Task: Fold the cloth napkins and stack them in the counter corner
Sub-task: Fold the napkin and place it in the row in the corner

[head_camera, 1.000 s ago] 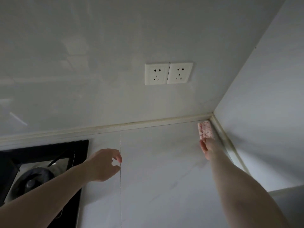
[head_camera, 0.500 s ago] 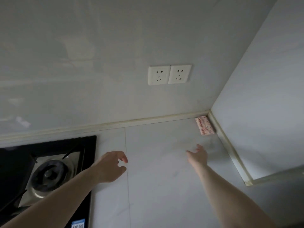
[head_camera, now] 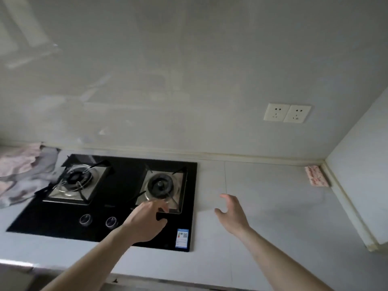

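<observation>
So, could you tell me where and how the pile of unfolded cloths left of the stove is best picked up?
Probably pinch the pink cloth by its raised, rumpled edge nearest the left burner, coming from above and from the right. It lies uppermost on the crumpled pile, so it should lift off alone. Both the left hand and the right hand hold nothing.

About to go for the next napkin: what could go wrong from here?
The unfolded cloths lie heaped at the stove's left edge, partly over it; dragging one across could snag a burner grate. The left hand also hovers over the right burner. Later napkins could topple the folded napkin.
</observation>
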Demonstrator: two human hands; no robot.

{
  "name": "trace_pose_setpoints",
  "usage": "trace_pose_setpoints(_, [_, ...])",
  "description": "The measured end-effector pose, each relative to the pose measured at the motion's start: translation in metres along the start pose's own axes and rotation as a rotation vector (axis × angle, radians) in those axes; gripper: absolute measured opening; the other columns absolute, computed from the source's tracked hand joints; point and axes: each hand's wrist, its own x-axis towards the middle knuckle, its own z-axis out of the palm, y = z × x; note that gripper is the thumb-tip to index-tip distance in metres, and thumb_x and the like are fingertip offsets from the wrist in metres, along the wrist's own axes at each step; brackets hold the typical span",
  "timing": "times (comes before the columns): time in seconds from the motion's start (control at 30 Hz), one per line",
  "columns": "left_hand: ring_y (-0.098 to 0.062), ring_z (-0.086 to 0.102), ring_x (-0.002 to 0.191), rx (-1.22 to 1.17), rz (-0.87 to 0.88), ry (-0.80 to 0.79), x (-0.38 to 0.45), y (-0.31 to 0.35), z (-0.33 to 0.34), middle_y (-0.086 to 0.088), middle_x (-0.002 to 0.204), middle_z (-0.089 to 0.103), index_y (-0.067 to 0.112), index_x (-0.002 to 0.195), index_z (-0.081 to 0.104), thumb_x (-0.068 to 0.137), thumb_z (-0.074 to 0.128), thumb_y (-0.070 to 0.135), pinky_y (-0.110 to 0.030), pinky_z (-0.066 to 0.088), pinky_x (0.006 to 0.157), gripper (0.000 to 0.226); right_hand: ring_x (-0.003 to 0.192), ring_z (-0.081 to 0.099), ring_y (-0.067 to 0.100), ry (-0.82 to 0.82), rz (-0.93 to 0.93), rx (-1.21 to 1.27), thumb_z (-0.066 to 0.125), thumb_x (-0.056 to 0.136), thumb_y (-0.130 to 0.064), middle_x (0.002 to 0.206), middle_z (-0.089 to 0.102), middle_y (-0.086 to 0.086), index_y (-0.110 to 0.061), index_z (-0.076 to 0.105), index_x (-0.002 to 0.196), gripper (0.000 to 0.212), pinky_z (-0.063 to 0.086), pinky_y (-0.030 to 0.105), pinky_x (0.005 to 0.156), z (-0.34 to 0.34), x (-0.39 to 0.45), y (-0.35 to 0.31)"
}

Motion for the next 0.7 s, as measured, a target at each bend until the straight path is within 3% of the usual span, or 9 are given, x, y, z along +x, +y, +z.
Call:
trace_pose_setpoints(0.2, [-0.008, 0.057, 0.115, -0.043, -0.136, 0.136, -0.116, -0.110, -0.033, 0.018, 0.124, 0.054, 0.037, 0.120, 0.064, 0.091, 0.065, 0.031, -0.024, 0.048, 0.094, 0.030, 0.120, 0.054, 0.010, -0.140, -0.266, 0.052, 0.070, 0.091, -0.030, 0.134, 0.046, -0.016, -0.033, 0.052, 0.138, 0.051, 0.044, 0.022, 0.093, 0.075, -0.065, -0.126])
trace_pose_setpoints(0.47, [-0.008, 0.054, 0.119, -0.125, -0.299, 0.273, -0.224, -0.217, -0.059, 0.017, 0.132, 0.053, 0.043, 0.116, 0.059, 0.092, 0.065, 0.035, -0.030, 0.046, 0.099, 0.026, 0.123, 0.053, 0.006, -0.371, -0.489, 0.060, 0.071, 0.088, -0.034, 0.135, 0.048, -0.019, -0.037, 0.054, 0.136, 0.051, 0.048, 0.029, 0.101, 0.175, -0.143, -0.246])
trace_pose_setpoints(0.7, [-0.002, 0.056, 0.111, -0.185, -0.387, 0.386, -0.274, -0.294, -0.090, 0.023, 0.124, 0.052, 0.047, 0.109, 0.056, 0.090, 0.064, 0.035, -0.025, 0.044, 0.096, 0.024, 0.124, 0.049, 0.000, -0.518, -0.580, -0.009, 0.069, 0.089, -0.038, 0.135, 0.047, -0.023, -0.042, 0.050, 0.138, 0.052, 0.047, 0.028, 0.104, 0.240, -0.162, -0.326])
